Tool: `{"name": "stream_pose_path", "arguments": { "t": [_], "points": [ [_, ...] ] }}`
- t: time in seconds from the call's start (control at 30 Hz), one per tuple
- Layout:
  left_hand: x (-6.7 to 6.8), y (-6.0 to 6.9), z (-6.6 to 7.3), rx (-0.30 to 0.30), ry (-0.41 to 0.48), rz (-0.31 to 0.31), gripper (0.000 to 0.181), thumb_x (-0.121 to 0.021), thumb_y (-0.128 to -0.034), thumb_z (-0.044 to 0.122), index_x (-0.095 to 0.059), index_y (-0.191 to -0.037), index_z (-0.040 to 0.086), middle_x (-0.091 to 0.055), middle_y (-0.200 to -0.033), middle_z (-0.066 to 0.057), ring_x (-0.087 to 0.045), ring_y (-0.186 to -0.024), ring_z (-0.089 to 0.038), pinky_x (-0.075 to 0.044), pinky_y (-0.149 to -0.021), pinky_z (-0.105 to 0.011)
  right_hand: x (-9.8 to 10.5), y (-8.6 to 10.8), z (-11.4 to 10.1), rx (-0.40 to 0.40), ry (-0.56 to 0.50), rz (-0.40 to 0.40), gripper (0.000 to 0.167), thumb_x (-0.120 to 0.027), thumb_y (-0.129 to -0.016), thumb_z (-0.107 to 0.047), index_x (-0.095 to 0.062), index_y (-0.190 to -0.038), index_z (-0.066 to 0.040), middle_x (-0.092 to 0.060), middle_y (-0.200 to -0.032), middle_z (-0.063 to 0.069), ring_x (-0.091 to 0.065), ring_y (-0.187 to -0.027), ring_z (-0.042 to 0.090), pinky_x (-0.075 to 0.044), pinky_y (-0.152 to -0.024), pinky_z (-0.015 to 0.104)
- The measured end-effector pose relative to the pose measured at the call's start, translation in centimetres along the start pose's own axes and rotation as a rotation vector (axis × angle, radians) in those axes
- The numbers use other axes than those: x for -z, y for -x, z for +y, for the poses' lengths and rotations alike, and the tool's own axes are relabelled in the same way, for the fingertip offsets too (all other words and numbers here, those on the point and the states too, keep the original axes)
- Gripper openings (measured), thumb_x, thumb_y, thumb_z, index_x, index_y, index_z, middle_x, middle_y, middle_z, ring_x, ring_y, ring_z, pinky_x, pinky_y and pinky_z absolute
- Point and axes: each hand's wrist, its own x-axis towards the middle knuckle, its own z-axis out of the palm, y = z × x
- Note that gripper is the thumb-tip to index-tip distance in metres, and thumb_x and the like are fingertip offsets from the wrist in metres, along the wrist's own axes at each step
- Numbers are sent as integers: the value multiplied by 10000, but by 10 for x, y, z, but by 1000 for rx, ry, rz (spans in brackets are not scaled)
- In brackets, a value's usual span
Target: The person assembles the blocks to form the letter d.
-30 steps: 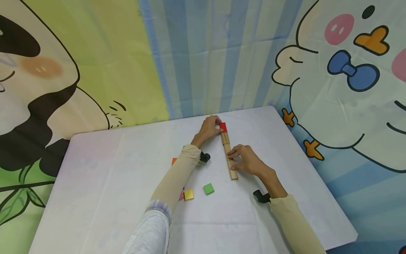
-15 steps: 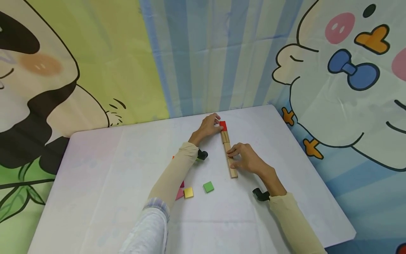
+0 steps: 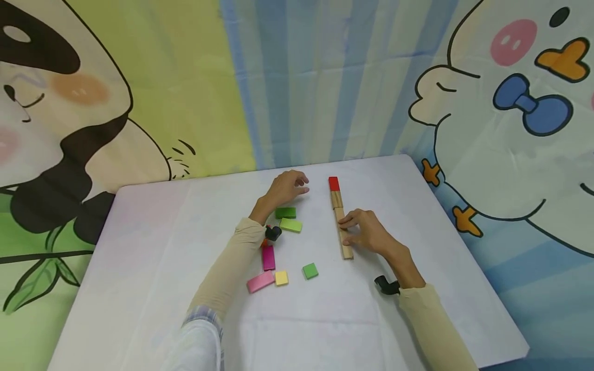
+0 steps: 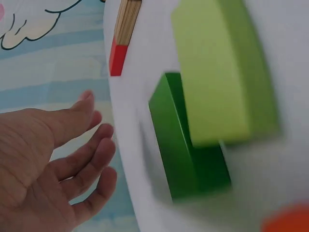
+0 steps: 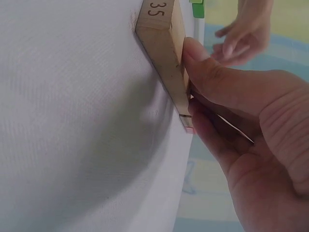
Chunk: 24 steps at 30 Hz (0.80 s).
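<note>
Well, left hand [image 3: 284,186]: relaxed, fingers loose, near dark green block [image 3: 285,213].
Right hand [image 3: 373,233]: touching wooden row [image 3: 339,212]; pinching, we can't tell.

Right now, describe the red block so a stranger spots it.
On the white table, find the line of wooden blocks at the person's right hand. Follow it toward the striped backdrop; the red block ends the line, its colour unlike the bare wood beside it.

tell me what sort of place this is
Likely an indoor play or activity corner, perhaps staged for filming, though the room beyond is out of view: a white tabletop, a cartoon-animal backdrop around it, and coloured toy building blocks.
</note>
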Motion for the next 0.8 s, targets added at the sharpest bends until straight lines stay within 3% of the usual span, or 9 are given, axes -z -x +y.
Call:
{"name": "stream_pose_path", "arguments": {
  "t": [0.13,0.23,0.4,0.6,0.8],
  "points": [
    [14,30,-16,-30,13,-70,263,-792,-1010,163,-788,-1245,45,-802,-1153,-112,-725,-1094,-279,-552,-1002,-481,-2,2,3,22,-5,11,427,-950,-791,8,-808,-1190,59,-793,-1273,173,-677,-1279,444,-528,-1123,622],
    [23,53,-27,-19,19,-118,268,-826,-976,130,-798,-1231,53,-809,-1134,-98,-734,-1067,-262,-567,-990,-468,-2,2,5,47,-2,16,424,-949,-794,7,-808,-1190,59,-795,-1268,172,-680,-1273,444,-531,-1119,622],
    [32,82,-37,0,8,-115,332,-863,-931,85,-789,-1254,70,-801,-1183,-83,-736,-1125,-270,-558,-1046,-494,-1,4,7,34,-7,22,432,-954,-789,-1,-811,-1194,47,-791,-1277,166,-675,-1286,445,-529,-1121,619],
    [28,93,-43,-21,-7,-69,316,-857,-934,84,-790,-1243,81,-797,-1186,-77,-723,-1136,-274,-560,-1042,-488,0,5,7,14,-2,24,427,-957,-783,0,-818,-1185,37,-788,-1292,159,-661,-1315,449,-513,-1142,621],
    [23,97,-46,13,-3,-25,277,-861,-916,63,-807,-1187,86,-797,-1176,-81,-716,-1135,-286,-553,-1048,-504,-1,1,6,9,4,13,436,-957,-777,9,-818,-1189,36,-786,-1298,153,-655,-1329,447,-504,-1155,619]
  ]
}}
